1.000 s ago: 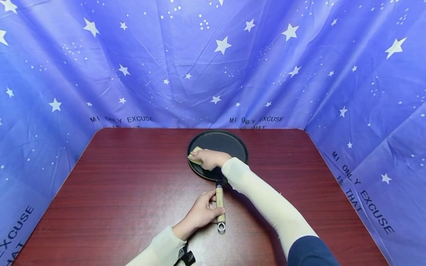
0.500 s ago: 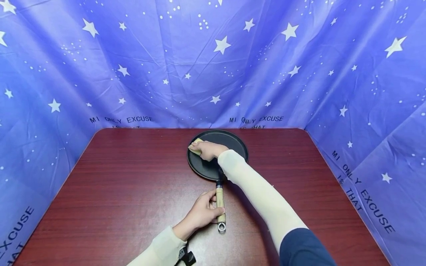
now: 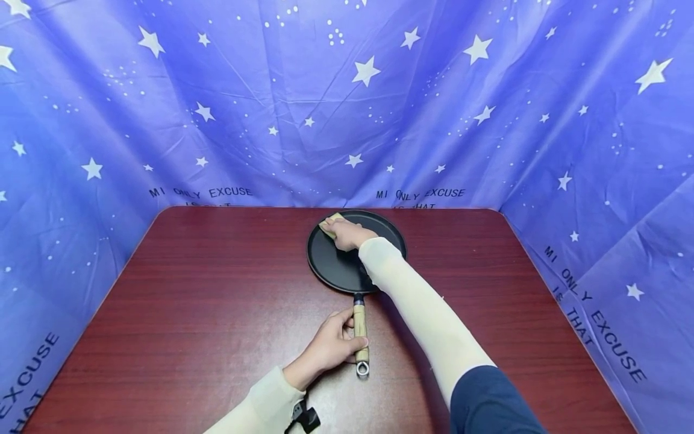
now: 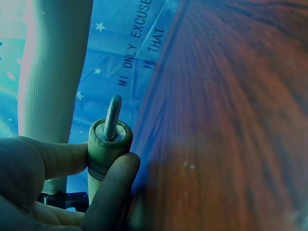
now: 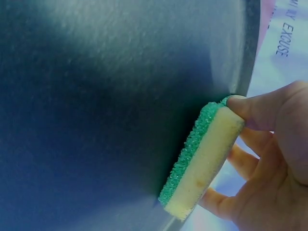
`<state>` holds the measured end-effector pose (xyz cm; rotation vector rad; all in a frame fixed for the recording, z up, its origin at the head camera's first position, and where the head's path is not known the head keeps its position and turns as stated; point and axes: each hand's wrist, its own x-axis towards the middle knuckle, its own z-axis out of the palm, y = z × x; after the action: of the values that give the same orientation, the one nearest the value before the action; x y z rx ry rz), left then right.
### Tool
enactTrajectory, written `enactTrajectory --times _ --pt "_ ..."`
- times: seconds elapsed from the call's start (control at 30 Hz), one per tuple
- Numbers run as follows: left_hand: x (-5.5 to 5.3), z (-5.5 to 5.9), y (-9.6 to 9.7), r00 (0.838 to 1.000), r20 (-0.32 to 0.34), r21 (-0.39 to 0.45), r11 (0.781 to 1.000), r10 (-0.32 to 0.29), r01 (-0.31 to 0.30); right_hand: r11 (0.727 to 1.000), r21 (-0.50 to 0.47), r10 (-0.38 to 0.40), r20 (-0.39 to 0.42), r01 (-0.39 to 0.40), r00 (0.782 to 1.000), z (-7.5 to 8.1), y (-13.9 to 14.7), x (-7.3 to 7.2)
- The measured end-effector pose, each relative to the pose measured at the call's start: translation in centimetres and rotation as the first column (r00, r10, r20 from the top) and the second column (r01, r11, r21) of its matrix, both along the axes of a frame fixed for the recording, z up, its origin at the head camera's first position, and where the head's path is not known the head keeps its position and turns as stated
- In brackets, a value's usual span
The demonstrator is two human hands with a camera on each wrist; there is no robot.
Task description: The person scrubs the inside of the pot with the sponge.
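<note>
A round black frying pan [image 3: 347, 265] lies flat on the table, its handle [image 3: 360, 322] pointing toward me. My left hand [image 3: 328, 343] grips that pale wooden handle near its ringed end; thumb and fingers close around the handle [image 4: 109, 149] in the left wrist view. My right hand [image 3: 349, 234] holds a sponge [image 3: 332, 224] at the pan's far left rim. In the right wrist view the sponge [image 5: 204, 161] has a yellow body and a rough green side, which faces the dark pan surface [image 5: 106, 106]. Thumb and fingertips pinch its edges.
The reddish-brown wooden table [image 3: 217, 289] extends on both sides of the pan. Behind it and at the sides hangs a blue-purple curtain [image 3: 303, 78] with white stars and lettering. The right sleeve [image 3: 428, 319] crosses over the pan's right part.
My right hand has moved the sponge along the pan's left rim, away from me and slightly right. The left hand keeps its grip on the handle, and the pan stays in place.
</note>
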<state>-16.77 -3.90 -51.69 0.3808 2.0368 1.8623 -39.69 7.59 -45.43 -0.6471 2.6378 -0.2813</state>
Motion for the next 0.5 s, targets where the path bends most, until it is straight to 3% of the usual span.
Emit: enactTrajectory --times 0.5 --pt "0.0 0.1 0.0 1.000 0.011 0.013 1.000 -0.015 0.014 0.998 0.028 -0.055 -0.021 0.056 0.998 0.2 3.4 -1.0"
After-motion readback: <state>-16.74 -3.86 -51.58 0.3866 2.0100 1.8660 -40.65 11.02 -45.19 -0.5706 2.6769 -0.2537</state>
